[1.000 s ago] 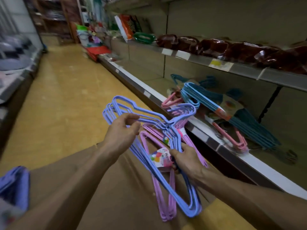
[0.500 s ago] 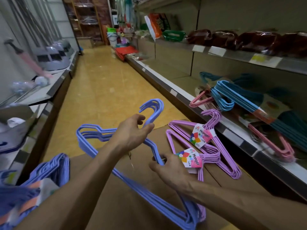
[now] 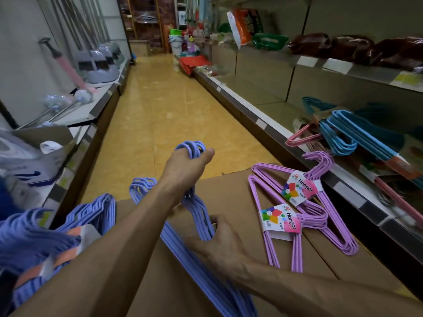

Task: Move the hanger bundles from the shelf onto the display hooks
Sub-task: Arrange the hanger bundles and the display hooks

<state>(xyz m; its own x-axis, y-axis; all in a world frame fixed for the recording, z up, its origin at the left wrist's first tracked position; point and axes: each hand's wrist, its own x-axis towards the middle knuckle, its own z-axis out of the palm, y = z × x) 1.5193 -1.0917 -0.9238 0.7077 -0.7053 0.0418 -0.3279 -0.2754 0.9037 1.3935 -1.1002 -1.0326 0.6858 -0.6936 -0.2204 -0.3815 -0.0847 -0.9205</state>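
Blue hanger bundle (image 3: pixel 201 221): held over a brown cardboard box (image 3: pixel 229 186) in a shop aisle. Left hand (image 3: pixel 185 167), grip curled round the bundle's hooks. Right hand (image 3: pixel 217 240), grip curled round the wires lower down. Two purple hanger bundles (image 3: pixel 309 216), labelled "Hanger", lie flat on the box just right of the hands. Floor (image 3: pixel 164 106): yellow tile. Right shelf (image 3: pixel 270 126) holds light blue hangers (image 3: pixel 357 133) and pink hangers (image 3: pixel 299 136). More blue hanger bundles (image 3: pixel 59 229) at lower left. Left shelf (image 3: pixel 91 106) carries dustpans (image 3: pixel 100 69).

Head camera looks forward and down along the aisle, edges perhaps warped.
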